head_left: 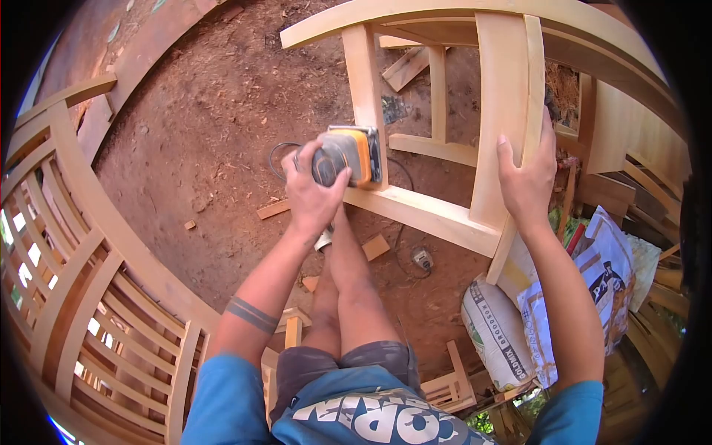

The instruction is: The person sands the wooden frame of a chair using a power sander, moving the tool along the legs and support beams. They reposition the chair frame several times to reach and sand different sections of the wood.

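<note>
My left hand (315, 185) is wrapped round a black, grey and orange power sander (348, 157). The sander's pad lies against the side of an upright post (364, 81) of a pale wooden frame, just above its lower rail (423, 215). My right hand (528, 167) grips a wide board (498, 119) of the same frame, with the thumb on its near face and the fingers behind its far edge, partly hidden. A curved rail (445, 9) runs across the top of the frame.
Slatted wooden furniture (111, 245) stands at the left. Printed sacks (497, 334) lie at the lower right. Wood offcuts (376, 247) and a cable (404, 174) are on the dirt ground (200, 148). More wooden parts (615, 133) stand at the right.
</note>
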Demonstrator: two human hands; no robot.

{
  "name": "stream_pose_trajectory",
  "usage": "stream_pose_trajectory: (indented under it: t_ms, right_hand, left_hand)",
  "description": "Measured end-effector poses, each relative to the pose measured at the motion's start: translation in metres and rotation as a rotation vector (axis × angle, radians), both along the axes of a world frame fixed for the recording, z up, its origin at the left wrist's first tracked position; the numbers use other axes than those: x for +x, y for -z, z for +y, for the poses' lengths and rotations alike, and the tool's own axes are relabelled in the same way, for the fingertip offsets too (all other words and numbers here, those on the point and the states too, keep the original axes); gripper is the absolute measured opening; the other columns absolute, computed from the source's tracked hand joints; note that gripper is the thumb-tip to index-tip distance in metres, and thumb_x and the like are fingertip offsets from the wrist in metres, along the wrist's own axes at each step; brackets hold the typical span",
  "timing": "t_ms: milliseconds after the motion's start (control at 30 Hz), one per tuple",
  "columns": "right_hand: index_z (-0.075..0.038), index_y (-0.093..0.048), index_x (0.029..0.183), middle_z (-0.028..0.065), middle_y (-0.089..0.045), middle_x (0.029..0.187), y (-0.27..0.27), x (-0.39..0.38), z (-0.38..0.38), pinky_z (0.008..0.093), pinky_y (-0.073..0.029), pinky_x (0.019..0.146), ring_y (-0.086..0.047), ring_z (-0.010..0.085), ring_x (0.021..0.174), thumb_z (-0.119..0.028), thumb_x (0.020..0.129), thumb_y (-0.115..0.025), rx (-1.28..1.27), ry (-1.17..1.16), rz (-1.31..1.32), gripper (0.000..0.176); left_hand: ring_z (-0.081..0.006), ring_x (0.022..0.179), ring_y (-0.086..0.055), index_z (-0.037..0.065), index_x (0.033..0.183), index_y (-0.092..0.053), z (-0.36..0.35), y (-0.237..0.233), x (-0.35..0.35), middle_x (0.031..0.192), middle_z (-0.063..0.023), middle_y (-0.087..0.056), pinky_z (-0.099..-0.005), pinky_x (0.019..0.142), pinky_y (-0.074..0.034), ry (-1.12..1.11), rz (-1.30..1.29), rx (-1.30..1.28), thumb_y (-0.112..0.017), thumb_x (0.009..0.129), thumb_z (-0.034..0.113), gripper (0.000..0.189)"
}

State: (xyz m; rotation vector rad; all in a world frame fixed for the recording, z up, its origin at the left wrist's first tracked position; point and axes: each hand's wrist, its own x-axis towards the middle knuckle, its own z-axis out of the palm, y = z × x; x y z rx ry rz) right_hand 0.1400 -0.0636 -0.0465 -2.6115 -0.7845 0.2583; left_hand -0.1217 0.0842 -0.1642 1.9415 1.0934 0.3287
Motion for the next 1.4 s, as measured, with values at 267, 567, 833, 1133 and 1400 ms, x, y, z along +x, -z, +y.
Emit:
stream_pose_trajectory:
  t_ms: [267, 567, 833, 1133, 1400]
  right_hand:
    - [0.008, -0.033, 0.148, 0.0292, -0.048, 0.139, 0.001, 0.002, -0.002, 0.0453, -0.040, 0.111, -0.050, 0.0421, 0.131, -0.014, 0.086, -0.069, -0.004, -0.028, -0.023, 0.075]
    - [0.008, -0.033, 0.149, 0.0298, -0.047, 0.140, 0.001, 0.001, 0.001, 0.0454, -0.040, 0.111, -0.051, 0.0429, 0.130, -0.014, 0.085, -0.069, -0.005, -0.011, -0.014, 0.076]
    - [0.008, -0.032, 0.149, 0.0309, -0.046, 0.141, -0.001, 0.001, -0.001, 0.0457, -0.038, 0.113, -0.048, 0.0437, 0.132, -0.013, 0.086, -0.068, -0.003, -0.036, -0.011, 0.076]
    - [0.008, -0.032, 0.149, 0.0307, -0.046, 0.142, -0.001, 0.000, 0.000, 0.0458, -0.038, 0.113, -0.047, 0.0437, 0.133, -0.011, 0.085, -0.068, 0.003, -0.026, -0.013, 0.075]
    - [0.008, -0.032, 0.149, 0.0303, -0.046, 0.142, -0.002, -0.001, 0.000, 0.0458, -0.038, 0.113, -0.047, 0.0432, 0.133, -0.012, 0.086, -0.068, 0.003, -0.015, 0.005, 0.076]
  left_hand:
    - [-0.0346, 0.108, -0.058, 0.015, 0.130, -0.053, 0.039, -0.006, 0.044, 0.114, -0.0173, -0.054, -0.0438, 0.094, -0.049, -0.025, -0.011, 0.022, -0.085, 0.074, 0.019, 0.064]
    - [-0.0348, 0.104, -0.062, 0.018, 0.130, -0.055, 0.086, 0.000, 0.067, 0.114, -0.0188, -0.054, -0.0444, 0.093, -0.051, -0.050, 0.144, 0.022, -0.086, 0.074, 0.029, 0.065]
    - [-0.0362, 0.110, -0.058, 0.015, 0.131, -0.052, 0.006, -0.008, 0.020, 0.116, -0.0186, -0.052, -0.0467, 0.095, -0.050, 0.038, -0.014, 0.085, -0.086, 0.073, 0.022, 0.067]
    - [-0.0409, 0.101, -0.064, 0.022, 0.129, -0.053, 0.121, 0.004, 0.098, 0.113, -0.0205, -0.052, -0.0479, 0.091, -0.054, -0.102, 0.160, 0.037, -0.085, 0.072, 0.030, 0.066]
    - [-0.0343, 0.108, -0.058, 0.014, 0.131, -0.053, 0.019, 0.011, 0.003, 0.116, -0.0180, -0.053, -0.0441, 0.095, -0.049, -0.021, 0.043, -0.007, -0.085, 0.074, 0.024, 0.066]
